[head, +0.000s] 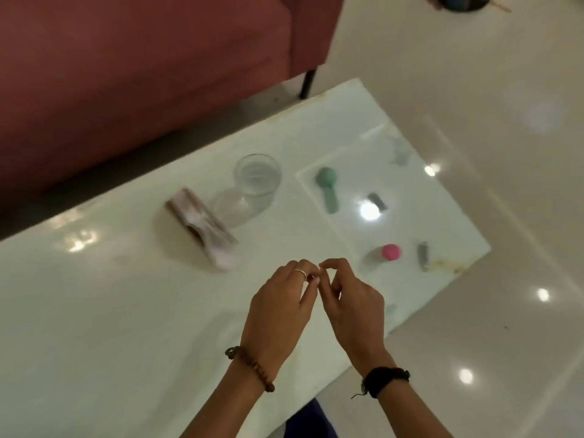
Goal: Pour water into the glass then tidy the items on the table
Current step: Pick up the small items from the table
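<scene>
A clear glass [257, 178] holding some water stands upright on the white glossy table [126, 311], towards the far side. A crumpled pinkish wrapper [202, 227] lies just left of it. My left hand [281, 308] and my right hand [352, 300] hover together above the table's near middle. Their fingertips are pinched against each other, and blur hides whether anything small is between them. A small clear bottle with a pink cap [390, 251] lies on its side to the right of my hands.
A green spoon-shaped item [327, 189], a small silver piece [377, 201] and a grey piece [422, 256] lie on the table's right part. A red sofa [142, 74] stands close behind the table. Shiny tiled floor [505, 153] lies to the right.
</scene>
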Available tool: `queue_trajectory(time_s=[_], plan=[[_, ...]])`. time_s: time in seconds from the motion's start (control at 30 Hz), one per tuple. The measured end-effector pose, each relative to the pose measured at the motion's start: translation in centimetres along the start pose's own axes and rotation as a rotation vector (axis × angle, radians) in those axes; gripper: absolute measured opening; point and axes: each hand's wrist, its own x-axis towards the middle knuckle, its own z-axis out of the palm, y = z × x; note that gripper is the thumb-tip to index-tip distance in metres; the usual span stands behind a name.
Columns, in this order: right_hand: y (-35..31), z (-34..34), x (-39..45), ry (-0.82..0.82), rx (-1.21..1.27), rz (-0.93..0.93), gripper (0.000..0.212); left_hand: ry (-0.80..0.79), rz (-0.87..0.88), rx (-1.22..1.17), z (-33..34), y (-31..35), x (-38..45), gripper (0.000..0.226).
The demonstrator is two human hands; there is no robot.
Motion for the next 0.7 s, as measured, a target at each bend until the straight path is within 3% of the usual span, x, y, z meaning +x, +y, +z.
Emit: queue_trajectory(time_s=[0.2, 0.43, 0.53, 0.7], plan=[[10.2, -5.5, 4.4, 0.151, -0.015, 0.197, 0.005, -0.149, 0.285, 0.205, 7.0, 6.0, 10.9, 0.030], [20.4, -4.2, 6.9, 0.119, -0.049, 0.514, 0.026, -0.399, 0.339, 0.639, 14.4, 5.7, 20.4, 0.072], [22.5, -3.2, 7.2, 0.083, -0.059, 0.601, 0.031, -0.402, 0.330, 0.768, 16.0, 5.6, 21.8, 0.067], [23.6, -2.4, 6.7, 0.030, -0.094, 0.596, 0.025, -0.329, 0.414, 0.811, 16.7, 5.9, 22.3, 0.049]])
